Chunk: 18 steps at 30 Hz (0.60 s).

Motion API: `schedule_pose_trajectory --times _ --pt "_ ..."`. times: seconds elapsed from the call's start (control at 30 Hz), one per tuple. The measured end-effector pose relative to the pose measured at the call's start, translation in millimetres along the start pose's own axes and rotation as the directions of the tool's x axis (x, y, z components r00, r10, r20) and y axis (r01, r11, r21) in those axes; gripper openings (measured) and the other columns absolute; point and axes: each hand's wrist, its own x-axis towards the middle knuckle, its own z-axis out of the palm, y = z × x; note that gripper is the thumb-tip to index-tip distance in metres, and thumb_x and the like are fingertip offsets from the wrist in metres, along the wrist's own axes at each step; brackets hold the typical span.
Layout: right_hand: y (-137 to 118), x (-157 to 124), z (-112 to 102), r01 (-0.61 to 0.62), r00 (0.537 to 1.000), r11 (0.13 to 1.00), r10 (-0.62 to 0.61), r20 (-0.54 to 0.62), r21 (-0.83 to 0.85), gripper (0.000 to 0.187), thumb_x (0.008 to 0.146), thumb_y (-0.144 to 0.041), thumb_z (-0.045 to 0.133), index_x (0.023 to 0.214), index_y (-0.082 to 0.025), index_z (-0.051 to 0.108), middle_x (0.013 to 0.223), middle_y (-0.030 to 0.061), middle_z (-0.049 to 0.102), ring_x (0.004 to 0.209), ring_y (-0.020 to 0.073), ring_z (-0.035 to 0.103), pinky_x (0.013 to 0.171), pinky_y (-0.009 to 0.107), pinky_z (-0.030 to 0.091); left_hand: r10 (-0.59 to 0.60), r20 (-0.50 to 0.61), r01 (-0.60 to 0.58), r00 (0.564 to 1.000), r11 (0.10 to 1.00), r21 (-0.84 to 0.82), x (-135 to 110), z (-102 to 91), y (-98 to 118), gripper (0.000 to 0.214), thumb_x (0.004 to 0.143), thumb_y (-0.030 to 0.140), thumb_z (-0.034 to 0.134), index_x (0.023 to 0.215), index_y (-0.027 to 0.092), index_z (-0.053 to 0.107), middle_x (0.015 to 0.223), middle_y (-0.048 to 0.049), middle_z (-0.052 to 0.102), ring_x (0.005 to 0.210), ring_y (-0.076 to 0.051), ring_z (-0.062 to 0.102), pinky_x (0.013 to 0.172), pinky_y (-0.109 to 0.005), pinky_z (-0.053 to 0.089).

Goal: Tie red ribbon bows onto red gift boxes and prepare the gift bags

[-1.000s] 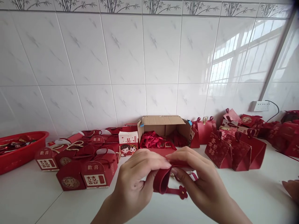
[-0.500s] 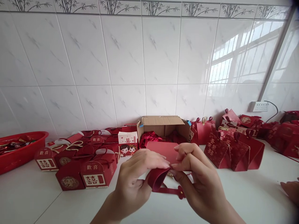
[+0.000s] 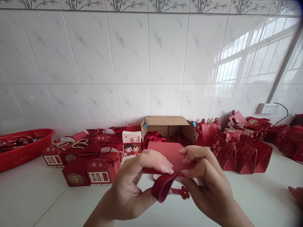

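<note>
Left hand [image 3: 132, 186] pinches near edge of flat red card box [image 3: 168, 153], held above worktop [image 3: 35, 201] front edge, centre. Looped strap [image 3: 163, 188] dangles beneath. Probably light, thin, easily creased; best gripped along folds. Right hand [image 3: 208, 183] clamped on same edge.

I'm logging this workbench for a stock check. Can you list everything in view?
flat red box: one, red, held above the counter, looped strap hanging under it
cardboard box: one, brown, open, against the wall, red ribbons inside
white box: one, white with a cartoon couple, left of the cardboard box
handled gift boxes: many, red, left of centre
gift bags: many, red, right side
basin: one, red, far left
socket: one, white, right on the wall
counter: one, white
another person's hand: one, right edge
left hand: pinching the flat red box's near edge
right hand: pinching the same edge
</note>
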Motion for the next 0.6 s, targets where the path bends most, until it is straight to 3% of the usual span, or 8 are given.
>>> schedule_pose_trajectory --times 0.13,0.23,0.33,0.47,0.6 --pt "5 -1 2 -0.118 0.992 0.992 0.116 0.054 0.042 0.018 0.082 -0.007 0.058 0.081 -0.021 0.047 0.096 0.0058 0.050 0.097 0.0193 0.057 0.074 0.031 0.053 -0.093 -0.003 0.093 0.996 0.989 0.111 0 -9.7 3 0.034 0.076 0.006 0.066 0.105 0.024 0.060 0.099 -0.0051 0.067 0.095 -0.022 0.064 0.082 -0.033 0.055" --pt "5 -4 6 -0.244 0.960 0.967 0.231 0.160 0.071 0.013 0.084 -0.014 0.058 0.081 -0.022 0.048 0.101 0.0052 0.051 0.092 0.0167 0.058 0.073 0.029 0.052 -0.151 -0.081 0.165 0.985 0.966 0.200 3 -12.6 5 0.018 0.080 0.014 0.065 0.096 0.023 0.065 0.090 -0.0035 0.069 0.087 -0.019 0.065 0.078 -0.030 0.055" --pt "2 -8 12 -0.430 0.879 0.896 0.388 0.278 0.109 0.012 0.086 -0.019 0.058 0.085 -0.022 0.046 0.102 0.0043 0.053 0.089 0.0152 0.057 0.075 0.029 0.051 -0.244 -0.224 0.301 0.943 0.914 0.271 6 -8.2 4 0.009 0.080 0.019 0.066 0.089 0.020 0.066 0.084 -0.0029 0.070 0.079 -0.017 0.066 0.070 -0.026 0.055" --pt "-2 -8 18 -0.659 0.703 0.742 0.547 0.454 0.126 0.025 0.083 -0.026 0.064 0.101 -0.022 0.046 0.099 0.0029 0.059 0.089 0.0160 0.058 0.074 0.028 0.051 -0.252 -0.297 0.349 0.921 0.871 0.346 7 1.2 0 0.004 0.079 0.019 0.065 0.082 0.019 0.067 0.079 -0.0008 0.071 0.075 -0.015 0.066 0.068 -0.023 0.055" --pt "-2 -5 18 -0.690 0.659 0.708 0.531 0.533 0.149 0.027 0.081 -0.027 0.067 0.104 -0.021 0.053 0.102 0.0022 0.063 0.094 0.0160 0.060 0.079 0.027 0.051 -0.274 -0.248 0.349 0.929 0.869 0.350 7 3.4 -2 0.006 0.081 0.021 0.064 0.085 0.020 0.068 0.081 -0.0004 0.071 0.077 -0.015 0.066 0.066 -0.022 0.054"
